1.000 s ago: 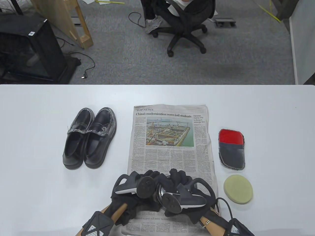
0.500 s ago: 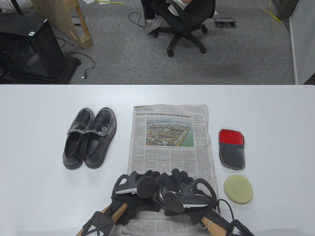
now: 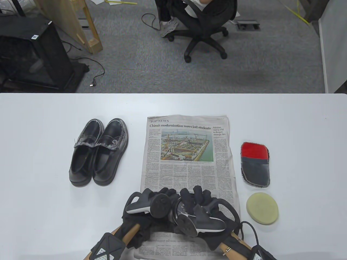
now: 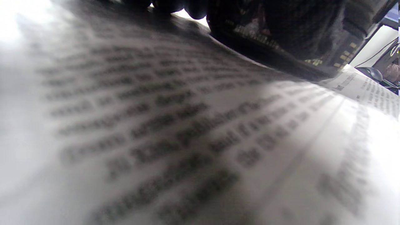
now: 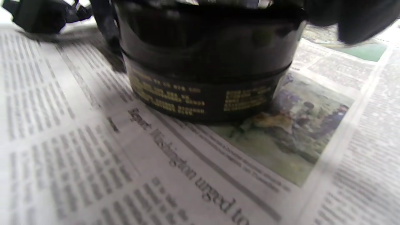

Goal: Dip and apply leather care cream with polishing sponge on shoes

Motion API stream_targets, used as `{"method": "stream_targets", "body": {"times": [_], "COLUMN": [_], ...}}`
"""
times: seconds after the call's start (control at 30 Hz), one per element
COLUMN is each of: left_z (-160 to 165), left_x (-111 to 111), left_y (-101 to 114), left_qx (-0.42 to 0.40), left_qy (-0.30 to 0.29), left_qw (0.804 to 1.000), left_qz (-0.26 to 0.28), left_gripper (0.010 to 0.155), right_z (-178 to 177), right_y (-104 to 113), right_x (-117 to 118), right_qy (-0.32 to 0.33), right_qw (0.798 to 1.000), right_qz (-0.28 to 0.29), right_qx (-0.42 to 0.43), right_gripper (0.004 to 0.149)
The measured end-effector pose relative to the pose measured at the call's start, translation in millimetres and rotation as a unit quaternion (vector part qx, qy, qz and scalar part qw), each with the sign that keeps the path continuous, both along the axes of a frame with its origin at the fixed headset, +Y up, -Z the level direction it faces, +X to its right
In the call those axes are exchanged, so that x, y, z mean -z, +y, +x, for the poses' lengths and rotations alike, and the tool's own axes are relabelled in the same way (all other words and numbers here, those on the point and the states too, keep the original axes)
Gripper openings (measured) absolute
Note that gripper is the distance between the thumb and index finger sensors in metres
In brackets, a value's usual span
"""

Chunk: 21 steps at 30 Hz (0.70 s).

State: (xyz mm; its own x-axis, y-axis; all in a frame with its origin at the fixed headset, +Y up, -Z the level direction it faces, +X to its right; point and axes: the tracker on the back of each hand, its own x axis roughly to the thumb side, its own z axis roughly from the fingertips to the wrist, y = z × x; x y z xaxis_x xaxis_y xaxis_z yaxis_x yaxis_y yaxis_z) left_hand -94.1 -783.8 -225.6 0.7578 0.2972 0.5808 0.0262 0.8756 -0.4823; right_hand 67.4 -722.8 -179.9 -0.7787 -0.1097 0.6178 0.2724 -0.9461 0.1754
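Observation:
A black cream jar (image 5: 206, 78) with gold print stands on the newspaper (image 3: 187, 162) near the front edge. In the table view it is almost hidden under both hands, with only a shiny bit of rim (image 3: 177, 210) showing. My left hand (image 3: 162, 192) holds the jar's side from the left. My right hand (image 3: 196, 192) grips over its lid from the right. A pair of black loafers (image 3: 99, 151) stands at the left, apart from the hands. A round pale-yellow polishing sponge (image 3: 262, 208) lies to the right of the paper.
A red and grey polishing mitt (image 3: 255, 163) lies beyond the sponge. The white table (image 3: 40, 203) ends at a far edge with floor and an office chair (image 3: 206, 29) behind it. A cable (image 3: 250, 230) trails from my right wrist.
My right hand has turned a little on the jar's top, its tracker swinging left and towards me. My left hand and the jar stay in place.

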Motion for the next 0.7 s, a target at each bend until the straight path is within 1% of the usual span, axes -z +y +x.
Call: {"method": "stream_targets", "body": {"times": [0.03, 0.1, 0.17, 0.2, 0.23, 0.27, 0.3, 0.37, 0.4, 0.43, 0.5, 0.57, 0.6, 0.67, 0.7], "left_z": [-0.3, -1.0, -1.3, -1.3, -1.3, -1.3, -1.5, -1.7, -1.9, -2.1, -2.8, -3.4, -3.4, -3.2, -3.2], "left_x": [0.3, 0.9, 1.2, 1.1, 1.2, 1.2, 1.4, 1.4, 1.5, 1.7, 2.3, 2.7, 2.8, 2.7, 2.5], "left_y": [0.0, 0.0, 0.0, 0.0, 0.0, 0.0, -0.1, -0.4, -0.4, -0.3, -0.2, -0.3, -0.3, -0.2, -0.3], "left_qx": [-0.001, -0.004, -0.006, -0.005, -0.005, -0.005, -0.006, -0.007, -0.008, -0.008, -0.010, -0.012, -0.012, -0.011, -0.010], "left_qy": [0.001, 0.004, 0.005, 0.005, 0.005, 0.006, 0.007, 0.008, 0.008, 0.009, 0.010, 0.011, 0.010, 0.010, 0.011], "left_qw": [1.000, 1.000, 1.000, 1.000, 1.000, 1.000, 1.000, 1.000, 1.000, 1.000, 1.000, 1.000, 1.000, 1.000, 1.000], "left_qz": [-0.001, -0.001, -0.002, 0.000, 0.001, 0.001, 0.000, 0.000, 0.000, 0.000, -0.002, -0.003, -0.002, -0.002, -0.002], "left_gripper": [0.104, 0.103, 0.103, 0.102, 0.102, 0.101, 0.101, 0.101, 0.100, 0.100, 0.099, 0.099, 0.099, 0.099, 0.099], "right_z": [1.7, 2.8, 1.4, -0.9, -3.9, -6.7, -12.2, -20.9, -23.0, -24.1, -21.6, -13.9, -11.7, -8.3, -7.8], "right_y": [3.7, 7.1, 5.1, 2.2, 1.3, 0.3, -2.3, -5.5, -4.4, -1.8, 8.1, 20.2, 22.1, 16.7, 10.0], "right_x": [0.7, 1.6, 2.3, 2.1, 2.3, 2.4, 3.1, 5.5, 6.4, 6.9, 7.9, 4.8, 3.6, 1.9, 0.9], "right_qy": [0.008, 0.018, 0.015, 0.009, 0.003, 0.001, -0.007, -0.018, -0.021, -0.025, -0.020, 0.009, 0.016, 0.021, 0.017], "right_qw": [1.000, 0.999, 0.999, 1.000, 0.999, 0.998, 0.995, 0.986, 0.985, 0.987, 0.995, 1.000, 0.999, 0.999, 0.999], "right_qz": [-0.006, -0.018, -0.025, -0.001, 0.042, 0.064, 0.091, 0.115, 0.109, 0.100, 0.065, 0.027, 0.013, -0.036, -0.036], "right_qx": [0.023, 0.035, 0.025, 0.010, -0.006, -0.016, -0.045, -0.116, -0.129, -0.123, -0.072, 0.003, 0.026, 0.022, 0.008], "right_gripper": [0.108, 0.099, 0.095, 0.096, 0.100, 0.104, 0.106, 0.107, 0.108, 0.107, 0.105, 0.094, 0.089, 0.080, 0.081]}}
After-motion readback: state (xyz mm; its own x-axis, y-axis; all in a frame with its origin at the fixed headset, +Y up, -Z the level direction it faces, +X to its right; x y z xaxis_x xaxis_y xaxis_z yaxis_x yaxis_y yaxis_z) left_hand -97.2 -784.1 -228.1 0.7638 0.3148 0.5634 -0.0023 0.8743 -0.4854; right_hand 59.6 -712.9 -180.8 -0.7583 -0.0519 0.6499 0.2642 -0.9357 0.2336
